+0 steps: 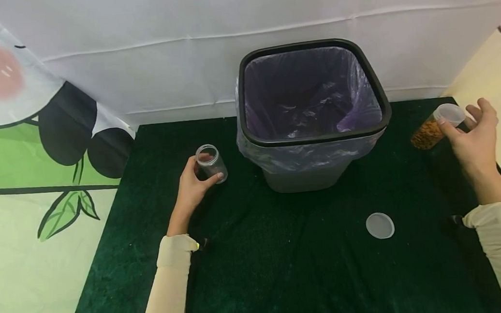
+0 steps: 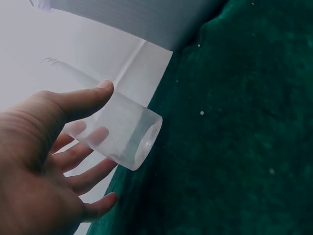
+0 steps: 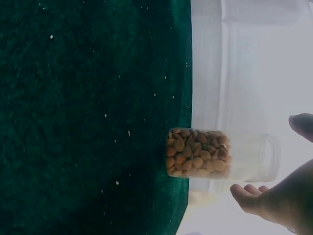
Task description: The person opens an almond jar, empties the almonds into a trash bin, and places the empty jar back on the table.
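Observation:
My left hand point(image 1: 194, 184) holds an empty clear jar point(image 1: 213, 166) between thumb and fingers, its open mouth up. In the left wrist view the thumb lies along one side of the jar point(image 2: 129, 125) and fingertips show through its wall. At the right, my right hand point(image 1: 476, 136) is around the upper end of a second clear jar point(image 1: 428, 132), partly filled with brown nut-like pieces point(image 3: 198, 154). Its top looks whitish and translucent. The right wrist view shows thumb and fingers spread on either side, apart from the jar. A round translucent lid point(image 1: 380, 226) lies flat on the cloth.
A grey bin point(image 1: 306, 177) with a black rim and a clear plastic liner stands at the back between the hands. Dark green cloth point(image 1: 284, 270) covers the table. A white sheet point(image 1: 174, 69) hangs behind, with printed sheets at both sides.

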The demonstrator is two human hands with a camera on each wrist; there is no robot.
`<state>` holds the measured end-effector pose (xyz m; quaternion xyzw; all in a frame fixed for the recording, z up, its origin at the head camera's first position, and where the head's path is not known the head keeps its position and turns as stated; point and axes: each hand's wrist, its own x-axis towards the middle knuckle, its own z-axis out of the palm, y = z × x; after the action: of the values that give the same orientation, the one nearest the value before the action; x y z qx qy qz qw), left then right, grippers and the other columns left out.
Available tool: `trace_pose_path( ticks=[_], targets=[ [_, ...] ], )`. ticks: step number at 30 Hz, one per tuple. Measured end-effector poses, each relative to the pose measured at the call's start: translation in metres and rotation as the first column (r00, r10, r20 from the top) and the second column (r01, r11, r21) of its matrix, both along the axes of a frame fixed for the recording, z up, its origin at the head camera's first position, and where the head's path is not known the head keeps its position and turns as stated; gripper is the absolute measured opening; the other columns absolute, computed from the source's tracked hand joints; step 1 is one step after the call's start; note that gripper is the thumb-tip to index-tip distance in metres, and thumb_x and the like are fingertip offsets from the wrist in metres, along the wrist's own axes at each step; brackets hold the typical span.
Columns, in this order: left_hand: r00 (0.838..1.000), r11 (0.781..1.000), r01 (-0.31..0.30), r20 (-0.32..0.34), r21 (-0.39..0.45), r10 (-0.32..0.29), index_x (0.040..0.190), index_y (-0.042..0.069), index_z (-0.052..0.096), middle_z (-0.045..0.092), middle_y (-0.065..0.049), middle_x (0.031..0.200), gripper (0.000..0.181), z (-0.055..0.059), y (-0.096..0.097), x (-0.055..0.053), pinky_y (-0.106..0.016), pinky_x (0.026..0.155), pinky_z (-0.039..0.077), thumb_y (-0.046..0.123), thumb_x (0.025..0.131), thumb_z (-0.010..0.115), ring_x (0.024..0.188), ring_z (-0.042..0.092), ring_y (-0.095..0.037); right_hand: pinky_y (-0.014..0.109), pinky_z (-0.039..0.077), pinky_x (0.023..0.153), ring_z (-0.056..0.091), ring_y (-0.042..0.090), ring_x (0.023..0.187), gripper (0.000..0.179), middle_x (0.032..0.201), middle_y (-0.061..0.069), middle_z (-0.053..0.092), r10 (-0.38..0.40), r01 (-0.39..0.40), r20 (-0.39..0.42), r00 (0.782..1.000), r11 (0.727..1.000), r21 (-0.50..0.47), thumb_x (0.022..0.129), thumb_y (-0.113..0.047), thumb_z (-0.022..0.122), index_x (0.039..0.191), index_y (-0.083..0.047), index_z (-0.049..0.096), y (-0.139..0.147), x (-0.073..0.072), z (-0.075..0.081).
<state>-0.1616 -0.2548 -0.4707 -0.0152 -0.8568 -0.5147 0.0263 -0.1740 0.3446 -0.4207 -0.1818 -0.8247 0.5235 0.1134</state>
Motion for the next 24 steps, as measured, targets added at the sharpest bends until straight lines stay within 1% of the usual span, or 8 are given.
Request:
trace_pose_path(
  ticks=[4, 8, 11, 13, 15, 18, 21, 24],
  targets=[
    [1.000, 1.000, -0.002, -0.030, -0.007, 0.002, 0.138, 0.017, 0.044, 0.051, -0.008, 0.142, 0.065, -0.007, -0.004, -0.001, -0.056, 0.116, 0.031, 0.027, 0.084, 0.079, 0.136, 0.046, -0.029, 0.034, 0.024, 0.123, 0.019, 0.011, 0.152, 0.084, 0.167, 0.001, 0.010, 0.011, -0.010, 0.021, 1.000, 0.999, -0.037, 0.097, -0.028, 0.058, 0.158, -0.027, 0.001, 0.002, -0.005, -0.005],
    [1.000, 1.000, 0.006, -0.021, -0.024, -0.007, 0.140, 0.016, 0.042, 0.050, -0.009, 0.143, 0.068, -0.006, -0.004, 0.002, -0.056, 0.116, 0.030, 0.027, 0.084, 0.079, 0.137, 0.045, -0.030, 0.034, 0.024, 0.123, 0.024, 0.010, 0.150, 0.084, 0.166, 0.000, 0.013, 0.011, -0.009, 0.055, 0.998, 0.999, -0.042, 0.097, -0.031, 0.058, 0.157, -0.027, 0.000, 0.003, -0.008, -0.010],
    [1.000, 0.999, 0.026, 0.016, -0.025, -0.025, 0.144, 0.015, 0.037, 0.047, -0.011, 0.146, 0.071, 0.001, 0.000, 0.007, -0.056, 0.119, 0.026, 0.022, 0.085, 0.078, 0.140, 0.042, -0.031, 0.034, 0.026, 0.122, 0.028, 0.011, 0.147, 0.084, 0.166, 0.001, 0.015, 0.007, -0.002, 0.078, 0.997, 0.998, -0.057, 0.096, -0.031, 0.059, 0.157, -0.027, 0.001, 0.004, -0.009, -0.013],
    [0.999, 0.999, 0.035, 0.036, -0.026, -0.034, 0.146, 0.013, 0.034, 0.046, -0.012, 0.147, 0.074, 0.008, 0.003, 0.011, -0.057, 0.120, 0.024, 0.019, 0.086, 0.077, 0.142, 0.040, -0.033, 0.037, 0.025, 0.123, 0.028, 0.011, 0.148, 0.084, 0.166, 0.002, 0.013, 0.018, -0.011, 0.091, 0.996, 0.997, -0.074, 0.096, -0.032, 0.059, 0.157, -0.028, 0.001, 0.006, -0.008, -0.015],
    [0.998, 0.999, 0.040, 0.039, -0.021, -0.039, 0.148, 0.011, 0.032, 0.045, -0.015, 0.147, 0.074, 0.016, 0.006, 0.016, -0.059, 0.119, 0.023, 0.018, 0.088, 0.075, 0.142, 0.039, -0.035, 0.039, 0.024, 0.123, 0.028, 0.012, 0.149, 0.085, 0.166, 0.002, 0.012, 0.024, -0.014, 0.103, 0.994, 0.995, -0.098, 0.096, -0.032, 0.060, 0.157, -0.029, 0.001, 0.007, -0.008, -0.016],
    [0.999, 0.999, 0.037, 0.024, -0.009, -0.037, 0.150, 0.010, 0.030, 0.044, -0.017, 0.148, 0.069, 0.024, 0.004, 0.022, -0.062, 0.118, 0.023, 0.022, 0.094, 0.068, 0.142, 0.038, -0.037, 0.041, 0.023, 0.123, 0.028, 0.013, 0.149, 0.086, 0.166, 0.001, 0.013, 0.051, -0.037, 0.112, 0.992, 0.992, -0.117, 0.095, -0.032, 0.061, 0.156, -0.029, 0.001, 0.007, -0.008, -0.018],
    [0.999, 0.999, 0.032, 0.004, 0.038, -0.032, 0.153, 0.014, 0.027, 0.042, -0.016, 0.151, 0.060, 0.025, -0.003, 0.025, -0.061, 0.118, 0.023, 0.030, 0.102, 0.055, 0.144, 0.035, -0.034, 0.037, 0.027, 0.122, 0.033, 0.011, 0.144, 0.084, 0.159, -0.007, 0.023, 0.066, -0.056, 0.106, 0.992, 0.994, -0.096, 0.095, -0.033, 0.061, 0.156, -0.028, 0.004, 0.008, -0.010, -0.021],
    [1.000, 0.996, 0.015, -0.017, 0.091, -0.014, 0.154, 0.021, 0.027, 0.039, -0.009, 0.154, 0.052, 0.024, -0.010, 0.027, -0.059, 0.120, 0.022, 0.039, 0.106, 0.039, 0.146, 0.033, -0.029, 0.030, 0.034, 0.118, 0.040, 0.006, 0.132, 0.079, 0.145, -0.016, 0.034, 0.078, -0.075, 0.090, 0.993, 0.996, -0.042, 0.095, -0.033, 0.061, 0.156, -0.026, 0.012, 0.008, -0.012, -0.024]
  ],
)
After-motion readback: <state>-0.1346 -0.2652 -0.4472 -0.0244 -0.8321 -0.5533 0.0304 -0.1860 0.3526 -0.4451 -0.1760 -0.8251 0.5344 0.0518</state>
